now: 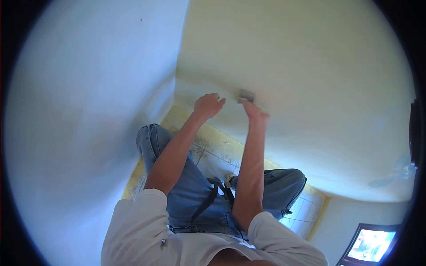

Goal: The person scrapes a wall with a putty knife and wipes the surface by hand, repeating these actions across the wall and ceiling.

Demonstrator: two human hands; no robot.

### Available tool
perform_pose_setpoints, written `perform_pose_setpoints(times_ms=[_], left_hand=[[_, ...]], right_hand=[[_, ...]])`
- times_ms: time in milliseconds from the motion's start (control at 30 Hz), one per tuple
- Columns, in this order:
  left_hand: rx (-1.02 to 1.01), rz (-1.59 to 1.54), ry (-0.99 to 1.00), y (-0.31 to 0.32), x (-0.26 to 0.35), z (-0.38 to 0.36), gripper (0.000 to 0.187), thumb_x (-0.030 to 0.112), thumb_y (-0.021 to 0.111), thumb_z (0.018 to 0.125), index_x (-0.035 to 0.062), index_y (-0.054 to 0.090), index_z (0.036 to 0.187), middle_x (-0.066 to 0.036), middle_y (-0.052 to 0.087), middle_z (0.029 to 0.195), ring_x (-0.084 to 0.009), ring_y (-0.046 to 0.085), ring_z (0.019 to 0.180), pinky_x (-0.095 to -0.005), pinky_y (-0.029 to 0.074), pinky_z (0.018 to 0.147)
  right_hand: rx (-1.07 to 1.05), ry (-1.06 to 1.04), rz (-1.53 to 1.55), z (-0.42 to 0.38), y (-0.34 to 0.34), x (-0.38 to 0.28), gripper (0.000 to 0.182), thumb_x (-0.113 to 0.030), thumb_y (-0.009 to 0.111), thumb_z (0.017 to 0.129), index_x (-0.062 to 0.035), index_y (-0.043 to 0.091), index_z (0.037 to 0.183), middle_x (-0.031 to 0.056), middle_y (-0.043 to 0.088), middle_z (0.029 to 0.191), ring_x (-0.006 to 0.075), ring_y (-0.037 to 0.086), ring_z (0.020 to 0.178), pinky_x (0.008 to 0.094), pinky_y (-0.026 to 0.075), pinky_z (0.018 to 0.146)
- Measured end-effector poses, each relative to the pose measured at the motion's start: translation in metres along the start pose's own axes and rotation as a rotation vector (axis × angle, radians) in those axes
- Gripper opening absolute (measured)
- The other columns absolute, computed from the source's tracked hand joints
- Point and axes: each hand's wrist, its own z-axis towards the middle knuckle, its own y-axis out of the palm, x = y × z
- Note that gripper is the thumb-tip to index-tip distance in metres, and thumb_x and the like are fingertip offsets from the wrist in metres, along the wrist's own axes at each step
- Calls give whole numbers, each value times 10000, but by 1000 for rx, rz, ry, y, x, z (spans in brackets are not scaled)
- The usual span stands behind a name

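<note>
In front of the pale yellow wall (306, 71), my right hand (256, 111) is closed on a small hand tool (246, 95) with a dark, flat, squarish head. The tool's head is up against the wall, and my fingers hide much of the rest of it. My left hand (208, 106) is raised to the left of it, near the corner. Its fingers are loosely curled with the thumb apart, and nothing shows between them.
A bluish-white wall (84, 97) meets the yellow one at the left. Below are a yellow skirting (217, 135) and floor tiles (213, 164). My bent knees, in jeans (191, 190), are close to both walls. A bright framed opening or screen (371, 244) is at lower right.
</note>
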Motion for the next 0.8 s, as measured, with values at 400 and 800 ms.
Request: perform_pose_setpoints(times_ms=[400, 800], left_hand=[[-118, 115, 49, 2, 21, -11, 503, 494, 580, 1016, 26, 724, 1131, -196, 766, 1083, -394, 724, 1063, -522, 561, 943], [11, 69, 144, 7, 12, -10, 519, 519, 611, 1003, 14, 719, 1056, -193, 762, 962, -398, 733, 951, -518, 556, 884]], right_hand=[[156, -57, 59, -11, 4, -28, 749, -595, 314, 1051, -141, 351, 1646, 100, 384, 1686, 320, 308, 1573, 583, 221, 1285], [356, -243, 121, -63, 53, -96, 790, -559, 407, 1058, -32, 315, 1639, 174, 359, 1678, 327, 299, 1566, 530, 145, 1304]])
